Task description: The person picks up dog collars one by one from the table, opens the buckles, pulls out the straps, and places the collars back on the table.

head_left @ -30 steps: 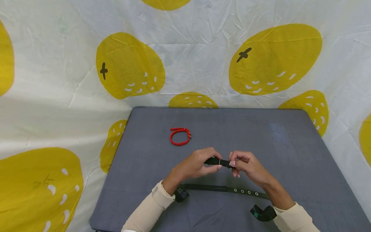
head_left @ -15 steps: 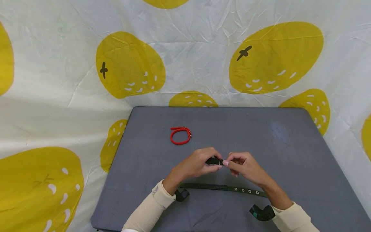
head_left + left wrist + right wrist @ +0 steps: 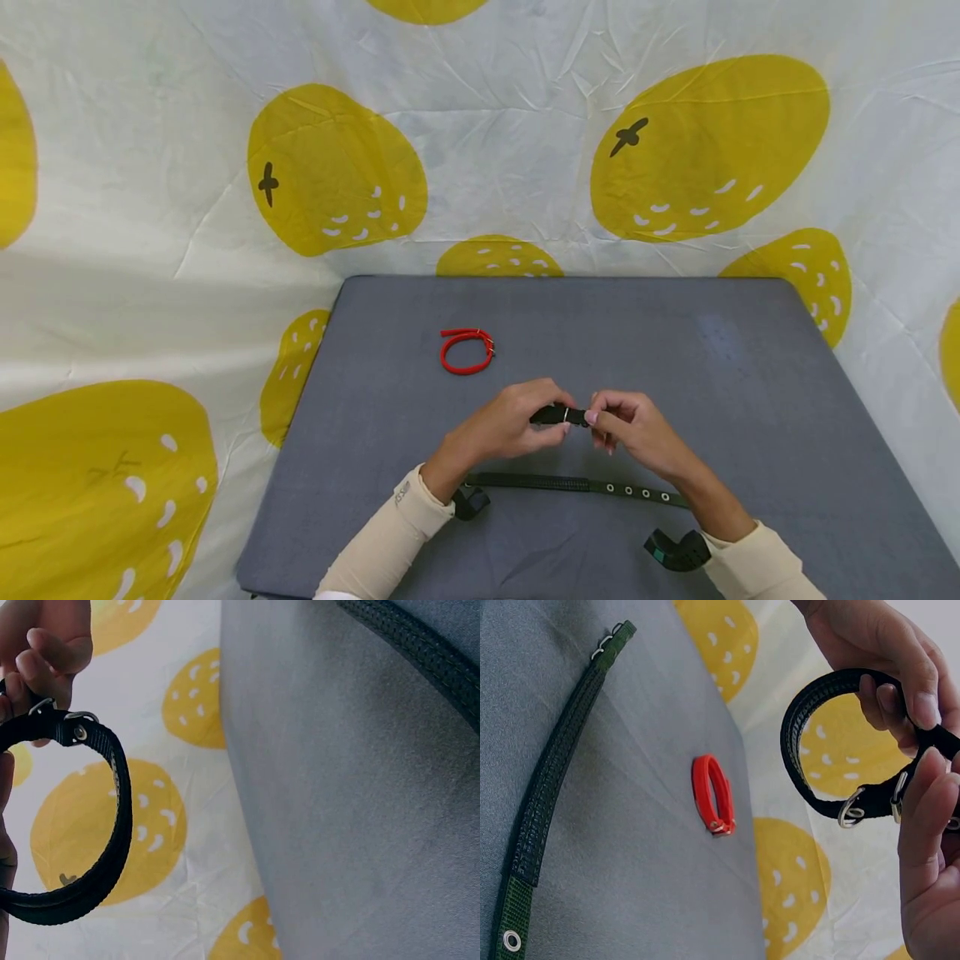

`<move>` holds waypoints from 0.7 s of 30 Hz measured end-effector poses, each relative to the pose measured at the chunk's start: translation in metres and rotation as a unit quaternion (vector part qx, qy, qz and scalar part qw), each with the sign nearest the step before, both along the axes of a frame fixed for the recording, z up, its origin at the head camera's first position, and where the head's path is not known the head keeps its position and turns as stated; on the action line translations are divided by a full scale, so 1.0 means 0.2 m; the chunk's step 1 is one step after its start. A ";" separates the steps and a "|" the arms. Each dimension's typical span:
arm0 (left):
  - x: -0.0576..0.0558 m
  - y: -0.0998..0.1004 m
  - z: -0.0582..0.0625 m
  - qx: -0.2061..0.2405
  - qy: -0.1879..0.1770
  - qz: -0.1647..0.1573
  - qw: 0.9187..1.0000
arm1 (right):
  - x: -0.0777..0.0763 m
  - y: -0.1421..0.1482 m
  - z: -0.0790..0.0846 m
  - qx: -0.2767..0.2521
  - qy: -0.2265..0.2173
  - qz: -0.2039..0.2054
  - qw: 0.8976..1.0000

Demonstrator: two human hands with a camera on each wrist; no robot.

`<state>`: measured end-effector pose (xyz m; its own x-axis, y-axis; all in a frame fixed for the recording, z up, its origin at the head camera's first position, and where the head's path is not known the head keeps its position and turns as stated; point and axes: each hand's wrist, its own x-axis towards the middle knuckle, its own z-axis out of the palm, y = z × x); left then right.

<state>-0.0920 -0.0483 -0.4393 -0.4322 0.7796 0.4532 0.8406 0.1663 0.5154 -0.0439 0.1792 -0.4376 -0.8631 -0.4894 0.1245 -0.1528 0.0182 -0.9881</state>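
A black collar (image 3: 557,416), bent into a loop, is held between both hands above the table. My left hand (image 3: 508,421) grips its looped side with thumb and fingers. At the collar's right end, my right hand (image 3: 637,427) pinches the strap close to the metal buckle (image 3: 898,796). A silver D-ring (image 3: 847,810) shows beside the buckle in the right wrist view. In the left wrist view the loop (image 3: 122,817) hangs round and the strap passes through the buckle. Fingers hide the strap's tip.
Nearer the body, a dark green collar (image 3: 532,482) with metal eyelets lies stretched out on the grey table (image 3: 600,333). Farther back lies a coiled red collar (image 3: 467,371) with a buckle. A white cloth with yellow print (image 3: 510,167) hangs behind the table.
My right hand's fingers slid left along the black collar toward my left hand, then drew slightly back right. The left hand stays nearly in place. The red and green collars have not moved.
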 end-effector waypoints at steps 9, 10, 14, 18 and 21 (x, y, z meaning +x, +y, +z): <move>0.01 0.00 0.01 0.006 -0.003 0.013 1.000 | 0.00 -0.01 -0.02 0.004 0.015 -0.018 1.000; 0.01 0.00 0.01 0.004 -0.004 0.015 1.000 | 0.00 -0.02 -0.02 0.012 0.023 -0.027 0.999; 0.02 0.00 0.01 -0.004 -0.011 0.018 1.000 | 0.01 -0.04 -0.03 0.036 0.056 -0.055 0.996; 0.02 0.00 0.01 -0.004 -0.011 0.019 1.000 | 0.01 -0.05 -0.04 0.032 0.071 -0.070 0.994; 0.02 0.00 0.01 -0.004 -0.005 0.019 1.000 | 0.01 -0.06 -0.05 0.029 0.070 -0.073 0.994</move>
